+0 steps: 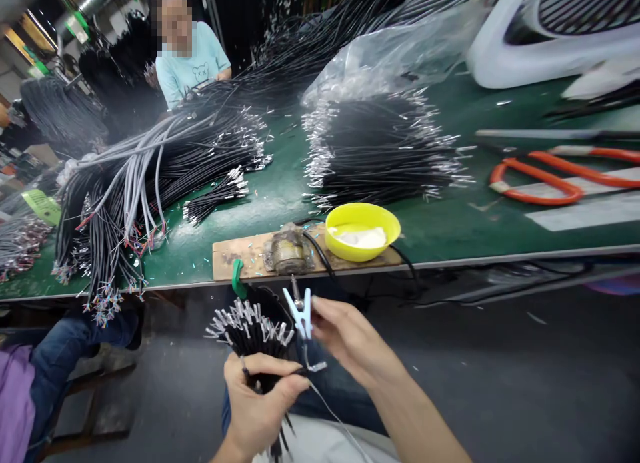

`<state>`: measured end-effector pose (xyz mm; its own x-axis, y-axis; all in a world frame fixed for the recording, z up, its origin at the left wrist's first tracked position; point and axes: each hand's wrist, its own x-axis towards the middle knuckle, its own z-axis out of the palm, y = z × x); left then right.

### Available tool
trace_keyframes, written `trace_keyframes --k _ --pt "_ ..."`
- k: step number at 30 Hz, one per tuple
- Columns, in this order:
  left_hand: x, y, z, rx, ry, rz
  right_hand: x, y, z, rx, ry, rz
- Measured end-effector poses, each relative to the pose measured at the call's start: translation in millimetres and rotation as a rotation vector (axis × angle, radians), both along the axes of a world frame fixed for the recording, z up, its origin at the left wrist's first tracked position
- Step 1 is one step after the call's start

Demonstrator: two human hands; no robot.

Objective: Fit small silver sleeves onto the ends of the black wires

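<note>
My left hand (263,396) is closed around a bundle of thin black cables (255,330) with bare silvery ends fanned out at the top. Between its thumb and forefinger a single black cable end (300,371) is pinched. A light blue clothespin (300,313) sits at the shaft of a small motor (289,250), its two legs spread upward. My right hand (345,333) has its curled fingers at the clothespin's right side; its thumb is hidden. Just below the clothespin, a small silvery strand (315,366) shows by the pinched cable.
The motor is on a wooden board (235,253) with a green clamp (239,280) and a yellow bowl (363,233) of white material. Cable stacks (375,143) lie on the green table (270,210). Orange-handled scissors (545,176) are to the right. A person (193,63) sits opposite.
</note>
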<state>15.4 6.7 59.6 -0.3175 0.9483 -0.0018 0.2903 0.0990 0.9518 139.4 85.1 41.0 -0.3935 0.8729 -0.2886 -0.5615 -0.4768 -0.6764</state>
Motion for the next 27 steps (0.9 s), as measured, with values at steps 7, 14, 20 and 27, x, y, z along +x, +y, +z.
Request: trace_keyframes --k 7,14,20,27 --pt "6.5 10.0 13.0 -0.008 0.079 0.122 -14.2 11.0 5.6 0.065 0.016 -0.014" --pt "12.7 12.2 12.0 -0.047 0.125 0.109 -19.7 16.1 16.7 -0.011 -0.02 -0.116" --pt "14.6 12.4 14.5 -0.029 0.111 0.104 -23.1 13.9 8.3 -0.083 -0.014 -0.142" --pt "8.5 2.9 6.2 -0.047 0.035 0.066 -7.9 0.9 -17.1 -0.004 -0.158 -0.272"
